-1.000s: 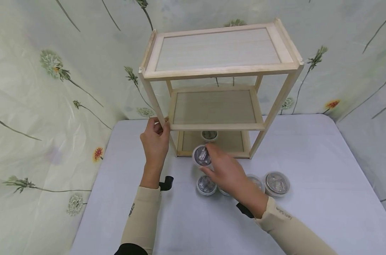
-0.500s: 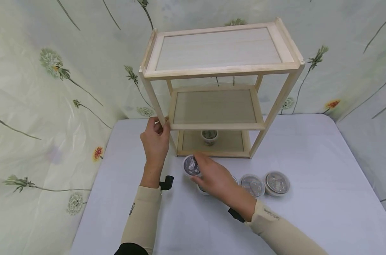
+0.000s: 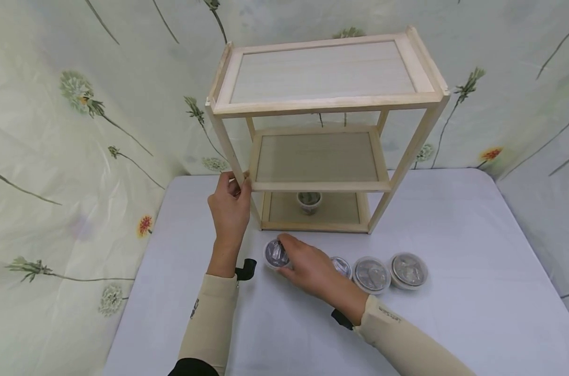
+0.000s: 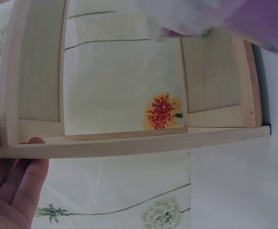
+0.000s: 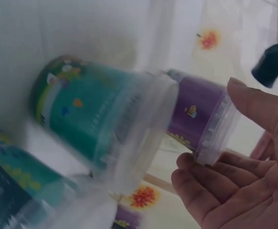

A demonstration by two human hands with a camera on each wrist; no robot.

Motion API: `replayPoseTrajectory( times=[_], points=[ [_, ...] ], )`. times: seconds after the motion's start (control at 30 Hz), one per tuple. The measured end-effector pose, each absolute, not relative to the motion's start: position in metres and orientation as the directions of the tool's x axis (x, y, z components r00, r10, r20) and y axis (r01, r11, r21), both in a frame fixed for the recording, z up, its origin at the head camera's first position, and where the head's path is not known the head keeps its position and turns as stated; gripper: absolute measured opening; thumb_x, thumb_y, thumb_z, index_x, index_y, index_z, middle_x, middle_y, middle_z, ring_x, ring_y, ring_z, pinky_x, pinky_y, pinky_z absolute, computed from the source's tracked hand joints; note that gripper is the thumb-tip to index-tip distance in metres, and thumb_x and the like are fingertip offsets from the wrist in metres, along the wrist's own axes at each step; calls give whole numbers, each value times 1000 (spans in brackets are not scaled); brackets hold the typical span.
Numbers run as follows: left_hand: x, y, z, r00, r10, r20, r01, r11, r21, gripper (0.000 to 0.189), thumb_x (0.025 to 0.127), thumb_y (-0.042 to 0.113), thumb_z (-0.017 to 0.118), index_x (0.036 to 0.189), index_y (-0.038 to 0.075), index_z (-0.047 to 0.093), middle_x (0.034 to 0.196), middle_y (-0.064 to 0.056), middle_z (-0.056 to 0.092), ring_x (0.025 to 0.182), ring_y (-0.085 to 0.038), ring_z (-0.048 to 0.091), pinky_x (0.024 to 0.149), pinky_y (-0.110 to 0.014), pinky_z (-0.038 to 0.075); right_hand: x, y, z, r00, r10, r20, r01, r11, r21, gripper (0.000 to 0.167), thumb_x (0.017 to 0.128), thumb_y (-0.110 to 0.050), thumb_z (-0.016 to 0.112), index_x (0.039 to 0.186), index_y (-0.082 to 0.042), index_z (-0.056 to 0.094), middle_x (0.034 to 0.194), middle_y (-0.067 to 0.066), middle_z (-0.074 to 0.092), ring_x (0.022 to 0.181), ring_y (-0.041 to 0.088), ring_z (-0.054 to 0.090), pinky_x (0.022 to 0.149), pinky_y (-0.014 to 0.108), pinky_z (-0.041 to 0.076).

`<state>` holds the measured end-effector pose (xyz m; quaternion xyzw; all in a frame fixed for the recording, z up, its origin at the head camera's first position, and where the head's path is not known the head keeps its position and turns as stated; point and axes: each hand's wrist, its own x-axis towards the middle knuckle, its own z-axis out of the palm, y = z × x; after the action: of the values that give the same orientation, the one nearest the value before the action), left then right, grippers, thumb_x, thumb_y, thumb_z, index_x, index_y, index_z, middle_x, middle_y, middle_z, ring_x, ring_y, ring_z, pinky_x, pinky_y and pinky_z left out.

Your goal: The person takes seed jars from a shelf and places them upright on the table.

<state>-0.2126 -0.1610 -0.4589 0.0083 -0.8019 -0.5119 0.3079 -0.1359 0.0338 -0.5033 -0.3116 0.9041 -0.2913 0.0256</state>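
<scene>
My left hand (image 3: 231, 209) pinches the left front post of the pale wooden three-tier shelf rack (image 3: 322, 186), level with its middle shelf. The left wrist view shows thumb and fingers either side of that post (image 4: 129, 147). In front of the rack, my right hand (image 3: 310, 266) holds a small purple cup (image 5: 198, 112) with a clear lid, thumb and fingers at the lid's rim. Whether its base touches the table cannot be told. To its right stand more lidded cups, one of them teal (image 5: 91, 109). Another lidded cup, seen earlier, is hidden by my right hand.
One lidded cup (image 3: 309, 202) sits on the rack's bottom shelf. Three lidded cups, including the rightmost cup (image 3: 408, 270), stand in a row on the white-covered table (image 3: 477, 313). Flower-patterned sheeting (image 3: 77, 183) hangs behind and to the left.
My right hand has moved the purple cup left and toward me, away from the rack. More of the cups on the right now shows. My left hand has stayed on the post.
</scene>
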Motion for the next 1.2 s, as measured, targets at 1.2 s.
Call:
replayPoseTrajectory(
  times=[1.2],
  points=[
    [-212,-161,-459,-819,-338,464,287,460,841,19,101,13,70,116,1,68,111,-11,78,97,-20,77,82,-35,61,-133,26,-526,-721,-691,47,-631,627,-458,56,86,-18,87,132,-5,59,119,4,69,102,22,68,82,39,58]
  ],
)
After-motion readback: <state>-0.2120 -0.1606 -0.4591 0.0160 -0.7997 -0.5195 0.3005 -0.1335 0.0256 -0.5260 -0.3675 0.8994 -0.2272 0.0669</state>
